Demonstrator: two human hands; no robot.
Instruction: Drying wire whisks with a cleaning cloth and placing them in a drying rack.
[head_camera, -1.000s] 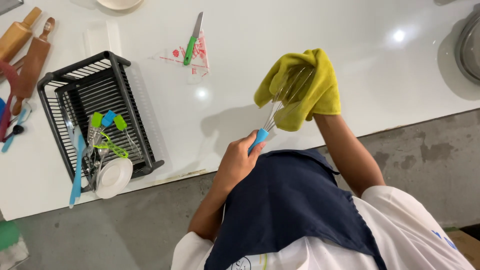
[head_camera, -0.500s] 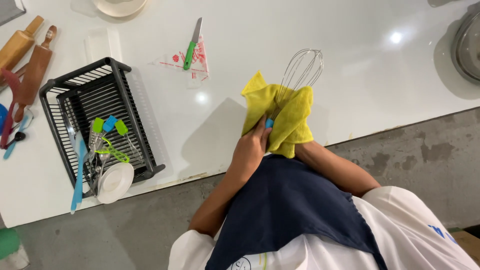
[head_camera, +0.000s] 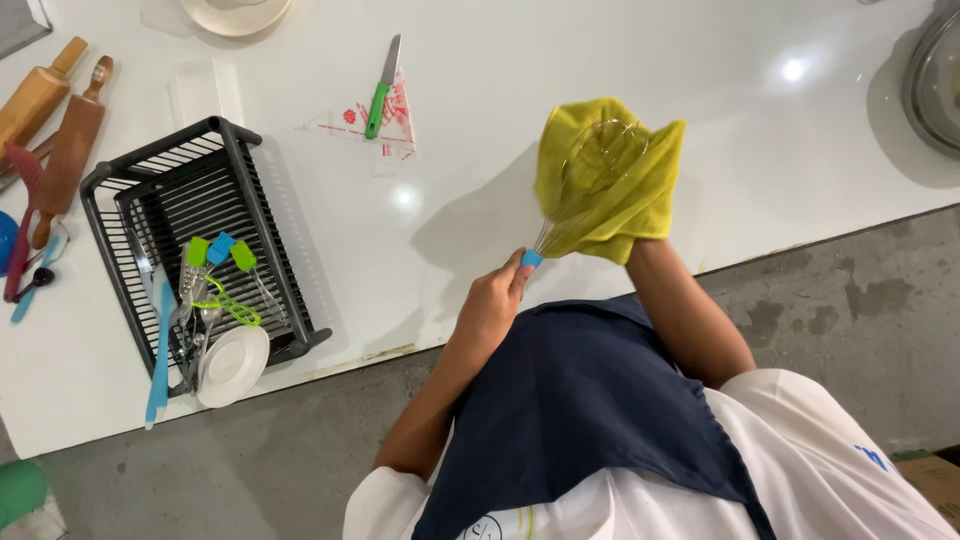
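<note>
**Wiping a whisk in a yellow cloth**

A clear triangular bag (head_camera: 372, 128) with red print lies flat on the white tabletop (head_camera: 600, 60), under a green-handled knife (head_camera: 381, 87). The wire whisk (head_camera: 583, 185) is held above the tabletop; its blue handle is clamped by the left hand (head_camera: 492, 305). The right hand (head_camera: 625, 215) is hidden in the yellow cloth (head_camera: 640, 190) wrapped around the wires; its fingers cannot be judged.

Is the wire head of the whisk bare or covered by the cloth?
Covered: the yellow cloth wraps the whisk wires; only its blue handle end shows.
</note>
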